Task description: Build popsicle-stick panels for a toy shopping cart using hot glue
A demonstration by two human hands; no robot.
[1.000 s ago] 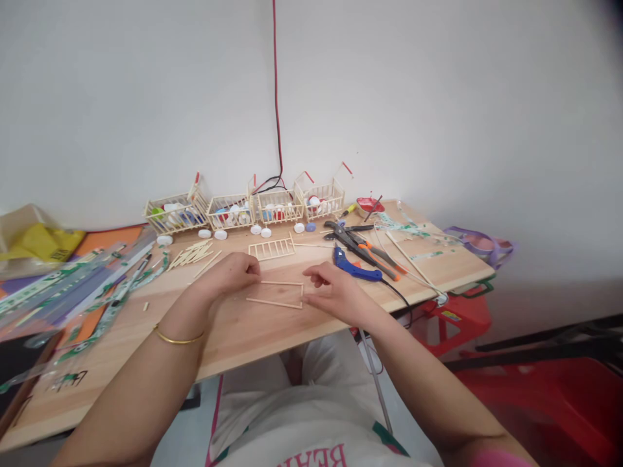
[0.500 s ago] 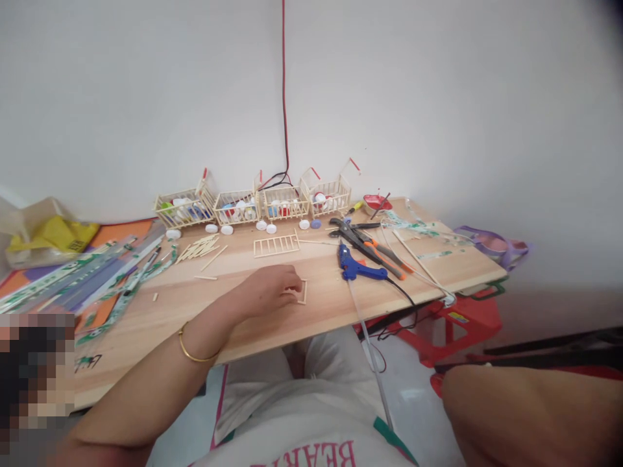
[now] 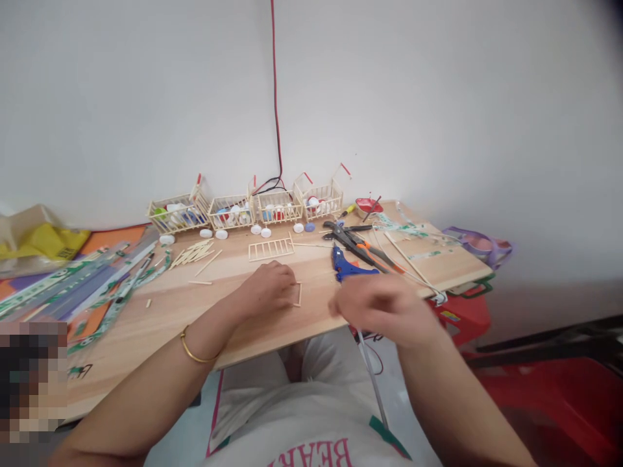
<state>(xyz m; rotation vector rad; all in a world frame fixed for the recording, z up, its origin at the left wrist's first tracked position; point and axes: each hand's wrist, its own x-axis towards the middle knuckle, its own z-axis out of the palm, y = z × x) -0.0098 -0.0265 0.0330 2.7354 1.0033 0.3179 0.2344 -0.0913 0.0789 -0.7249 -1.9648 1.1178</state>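
My left hand (image 3: 271, 288), a bracelet on its wrist, rests on the wooden table with its fingers curled down over a small frame of thin wooden sticks (image 3: 300, 295). Only the frame's right end shows; my fingers cover the rest. My right hand (image 3: 382, 308) hangs over the table's front edge, closed, fingertips pointing left. Whatever it pinches, if anything, is too small or hidden to make out. Just behind it lies a blue glue gun (image 3: 350, 267), partly covered by the hand, with a glue stick trailing down. A ladder-like stick panel (image 3: 270, 249) lies flat beyond my left hand.
Several miniature stick shopping carts (image 3: 280, 206) line the wall. Orange-handled pliers (image 3: 363, 245) and a red dish (image 3: 368, 207) are at the right. Loose sticks (image 3: 192, 253) and plastic packaging (image 3: 92, 285) lie left. A red stool (image 3: 460, 318) stands by the table.
My right hand has come in from the lower right to beside the glue gun. My left hand stays over the small frame. The view has shifted slightly.
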